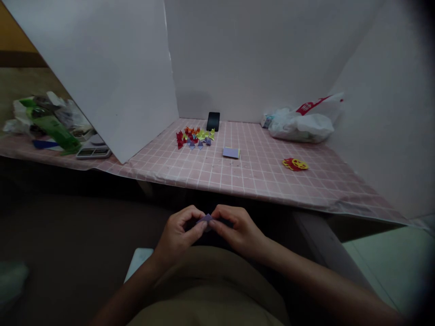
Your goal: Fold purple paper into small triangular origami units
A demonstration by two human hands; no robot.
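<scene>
A small piece of purple folded paper (206,218) is pinched between my two hands, above my lap and in front of the table edge. My left hand (181,231) grips its left side between thumb and forefinger. On the right side, the thumb and forefinger of my right hand (238,228) are closed on the same paper. My fingertips cover much of it. On the table lies a stack of purple and yellow paper squares (231,152). Left of that stack is a cluster of small folded paper pieces (195,136) in red, orange, yellow and purple.
A dark phone (213,121) leans at the back of the pink checked table (258,179). Red and yellow cut-out shapes (295,164) lie at right, before a white plastic bag (302,124). White panels (112,68) enclose the table. A kitchen scale (94,151) and green bottle (56,129) are left.
</scene>
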